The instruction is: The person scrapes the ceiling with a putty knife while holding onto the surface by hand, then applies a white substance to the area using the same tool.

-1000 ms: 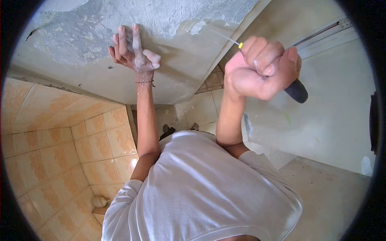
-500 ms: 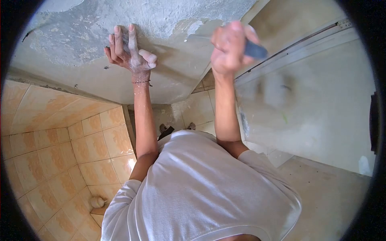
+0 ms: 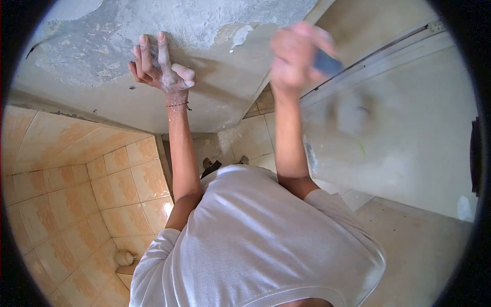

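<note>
My left hand, dusted with white powder, rests against the wall with its fingers spread and nothing held. Its fingertips touch a rough patch of bare grey plaster where the paint is gone. To the right, my right hand is closed around a tool with a dark blue-grey handle, near the wall's right-hand edge. Motion smears this hand, and the tool's working end cannot be made out. A ragged edge of peeling paint lies between the two hands.
Orange-and-white tiled walls stand at the lower left, with a small pale container on a ledge there. A pale door-like panel fills the right side. Floor tiles and my shoes show below.
My right hand, still blurred and holding the tool, has shifted slightly rightward relative to the wall. My left hand keeps its place on the wall, while the view has moved a little.
</note>
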